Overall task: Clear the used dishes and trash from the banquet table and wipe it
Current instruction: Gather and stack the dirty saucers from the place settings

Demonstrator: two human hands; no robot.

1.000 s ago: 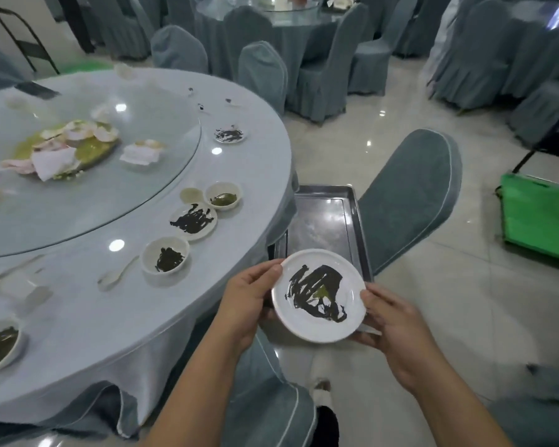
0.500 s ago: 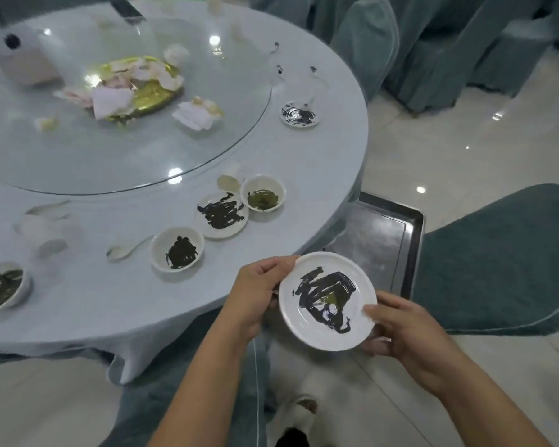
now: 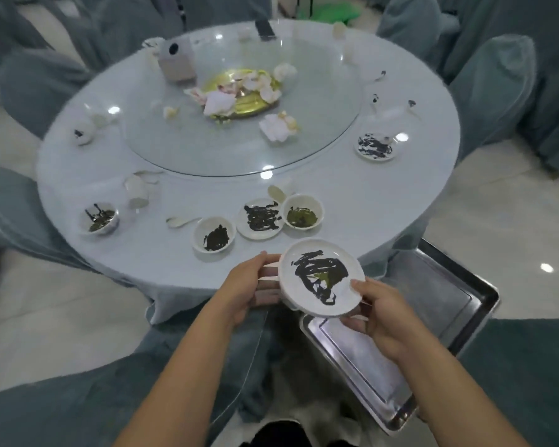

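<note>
Item in hand: one small white plate [image 3: 321, 279], round, smeared with dark sauce and a green patch, held roughly level in the air between my two hands, just off the near edge of the surface [image 3: 352, 201] and partly over the metal tray [image 3: 446, 304]. My left hand [image 3: 250, 285] grips the plate's left rim, fingers curled beneath and thumb at the edge; something pale shows between those fingers and the plate, and I cannot tell what it is. My right hand [image 3: 380, 312] pinches the right rim, thumb on top, fingers under. Relation that matters: the tray lies to my right and below the plate, its long axis running away from me toward the surface, and my right hand is the nearer one to it, so I judge the coming move to be a short lowering rightward onto the tray. Beyond the plate, on the surface: a small bowl [image 3: 214, 234] with dark residue, a second smeared plate [image 3: 261, 219] touching a bowl of green dregs [image 3: 302, 211], a white spoon [image 3: 183, 221] to their left, another bowl [image 3: 99, 218] further left, and a stained saucer [image 3: 375, 147] well apart at right. Centre: glass turntable [image 3: 320, 130] carrying a gold dish [image 3: 249, 103] heaped with crumpled napkins [image 3: 218, 103]. Surrounding: grey-covered chairs [image 3: 494, 91]. Most of the clearing remains; wiping not begun.
</note>
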